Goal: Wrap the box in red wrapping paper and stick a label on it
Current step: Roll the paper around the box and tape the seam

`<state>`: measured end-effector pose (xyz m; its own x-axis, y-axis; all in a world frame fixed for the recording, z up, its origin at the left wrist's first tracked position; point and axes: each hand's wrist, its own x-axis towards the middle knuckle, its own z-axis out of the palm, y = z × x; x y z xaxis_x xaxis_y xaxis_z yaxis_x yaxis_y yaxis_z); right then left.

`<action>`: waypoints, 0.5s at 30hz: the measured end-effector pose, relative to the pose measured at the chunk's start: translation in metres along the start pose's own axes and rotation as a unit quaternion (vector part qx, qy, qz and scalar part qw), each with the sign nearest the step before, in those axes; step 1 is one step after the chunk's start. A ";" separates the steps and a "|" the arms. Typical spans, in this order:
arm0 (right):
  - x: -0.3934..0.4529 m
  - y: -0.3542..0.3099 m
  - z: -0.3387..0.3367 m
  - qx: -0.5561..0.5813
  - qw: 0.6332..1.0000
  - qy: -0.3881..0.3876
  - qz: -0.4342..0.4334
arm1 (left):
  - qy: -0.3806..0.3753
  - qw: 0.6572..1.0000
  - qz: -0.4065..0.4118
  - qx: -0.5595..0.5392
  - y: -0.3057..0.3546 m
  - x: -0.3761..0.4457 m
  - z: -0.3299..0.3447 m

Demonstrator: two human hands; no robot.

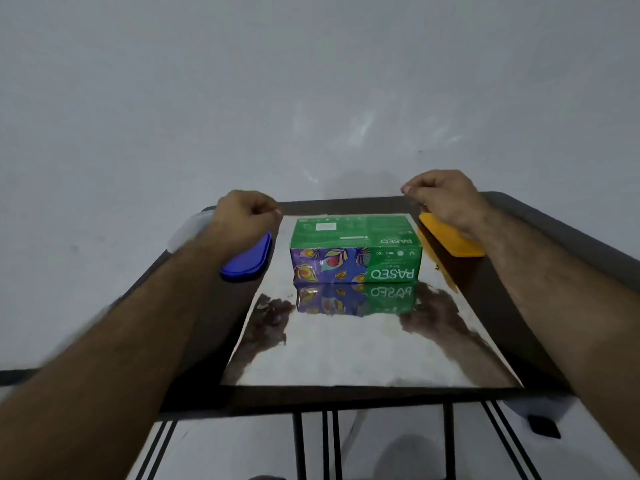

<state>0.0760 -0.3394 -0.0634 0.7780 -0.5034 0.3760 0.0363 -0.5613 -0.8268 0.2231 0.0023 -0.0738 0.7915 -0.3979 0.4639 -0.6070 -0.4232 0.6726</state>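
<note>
A green and purple tissue box (356, 252) stands on the far half of a shiny silver sheet of wrapping paper (363, 348), which lies flat on the dark table (540, 244). No red side of the paper shows. My left hand (247, 213) hovers by the sheet's far left corner with its fingers curled. My right hand (441, 199) is raised just above the far right corner, its thumb and fingers drawn together. I see no paper between the fingers of either hand. No label is in view.
A blue lid (247, 261) lies left of the sheet under my left wrist. An orange lid (450, 239) lies to the right under my right hand. A clear plastic container (188, 230) sits at the table's left edge. Black table legs (448, 441) show below.
</note>
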 end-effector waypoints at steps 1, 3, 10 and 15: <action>0.015 -0.004 0.001 -0.002 0.999 -0.019 0.026 | 0.005 0.999 -0.020 -0.036 -0.002 0.019 0.004; 0.042 -0.007 0.006 -0.027 0.998 -0.033 0.044 | 0.001 0.996 -0.048 -0.081 -0.012 0.051 0.014; 0.115 0.022 0.038 -0.366 0.912 -0.186 0.006 | -0.148 0.974 0.013 0.173 -0.043 0.126 0.061; 0.137 0.040 0.056 -0.494 0.835 -0.240 0.029 | -0.275 0.912 0.020 0.304 -0.058 0.152 0.093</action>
<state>0.2188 -0.3941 -0.0688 0.9306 -0.3612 -0.0596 -0.3619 -0.9322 -0.0006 0.3722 -0.1092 -0.0955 0.7139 -0.7002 0.0094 -0.6943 -0.7060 0.1393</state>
